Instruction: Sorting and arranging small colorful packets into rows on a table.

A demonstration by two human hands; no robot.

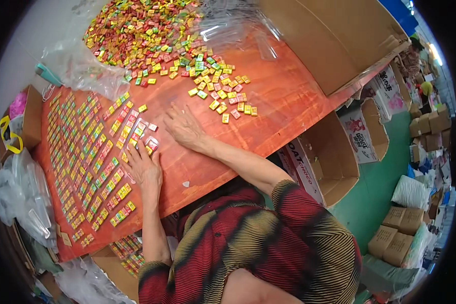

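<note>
My left hand lies with its fingers stretched out at the near end of a row of small coloured packs, touching the packs there. Just right of it, my right hand rests on the red-orange table, fingers spread and nothing in them. A pale pink pack and a yellow pack lie loose between the hands and the rows. Many more packs, in red, yellow and green, stand in slanting rows on the left. What lies under my left fingers is partly hidden.
A large heap of loose packs covers the back, trailing into a scattered group. Clear plastic sheets lie beside it. A plastic bag sits back left. A cardboard box stands back right; an open carton is below the edge.
</note>
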